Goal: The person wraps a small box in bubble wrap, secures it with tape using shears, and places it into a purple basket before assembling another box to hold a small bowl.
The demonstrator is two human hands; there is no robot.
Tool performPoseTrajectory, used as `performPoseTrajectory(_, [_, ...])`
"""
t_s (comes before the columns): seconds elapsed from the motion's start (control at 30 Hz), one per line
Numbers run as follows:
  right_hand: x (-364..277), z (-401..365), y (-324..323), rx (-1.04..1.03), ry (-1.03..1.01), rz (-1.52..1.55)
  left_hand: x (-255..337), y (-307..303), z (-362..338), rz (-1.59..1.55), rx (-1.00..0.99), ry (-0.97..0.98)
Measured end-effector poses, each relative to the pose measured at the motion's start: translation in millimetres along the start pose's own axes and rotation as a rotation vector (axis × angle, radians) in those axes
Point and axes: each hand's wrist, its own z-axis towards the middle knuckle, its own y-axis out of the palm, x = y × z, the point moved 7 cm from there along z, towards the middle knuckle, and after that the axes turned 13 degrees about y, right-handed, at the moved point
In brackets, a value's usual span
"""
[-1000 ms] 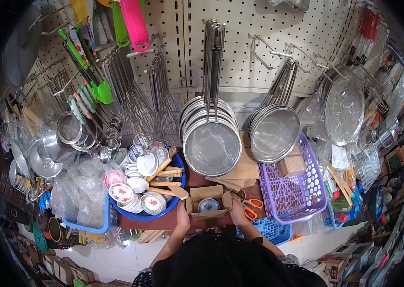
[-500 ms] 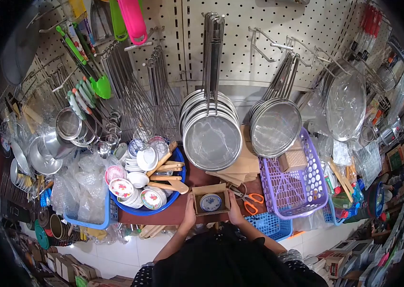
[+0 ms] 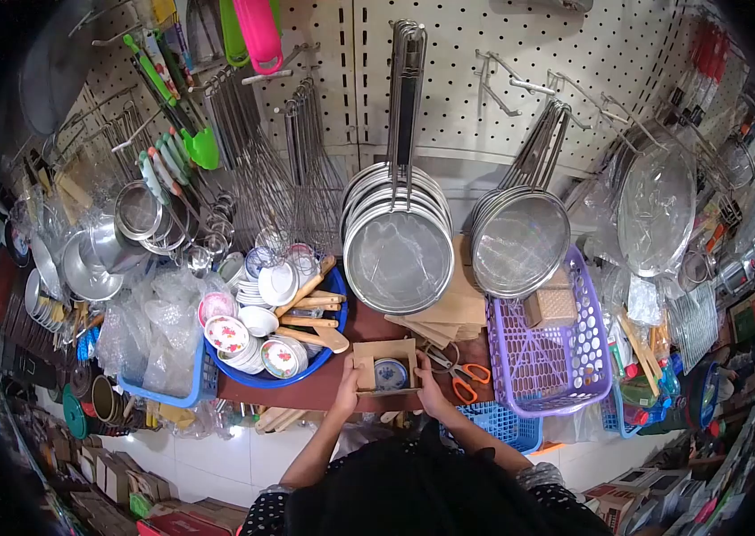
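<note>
Between my two hands is a small open cardboard box [image 3: 365, 364], tilted toward me over the table's front edge. Inside it lies a small white dish with a blue pattern [image 3: 391, 374]. My left hand [image 3: 348, 386] grips the box's left side, and my right hand [image 3: 430, 389] grips its right side. Just right of my right hand lie scissors with orange handles [image 3: 467, 380]. Left of the box is a blue basin [image 3: 257, 379] holding stacked small dishes with flower patterns [image 3: 279, 358] and wooden-handled utensils [image 3: 315, 322].
A purple basket [image 3: 533, 404] holding a small carton [image 3: 550, 306] stands to the right. Flat cardboard pieces [image 3: 438, 323] lie behind the box. Large strainers [image 3: 398, 261] hang from the pegboard above. A blue basket with plastic wrap [image 3: 169, 389] sits at the left.
The box has tilted further toward me in both hands, and the dish now shows lower inside it. The whole view has shifted slightly.
</note>
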Motion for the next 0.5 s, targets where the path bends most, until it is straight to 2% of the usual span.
performPoseTrajectory(0.17, [6, 10, -9, 0.017, -0.107, -0.336, 26, 16, -5, 0.007, 0.025, -0.036])
performPoseTrajectory(0.27, [-1, 5, -5, 0.0, -0.198, -0.49, 26, 2, -4, 0.404, -0.005, 0.121])
performPoseTrajectory(0.37, [-12, -3, 3, -0.003, -0.278, -0.615, 47, 7, -5, 0.637, -0.059, 0.27])
performPoseTrajectory(0.5, [-22, -9, 8, 0.024, -0.367, -0.713, 70, 19, -6, 0.843, -0.07, 0.263])
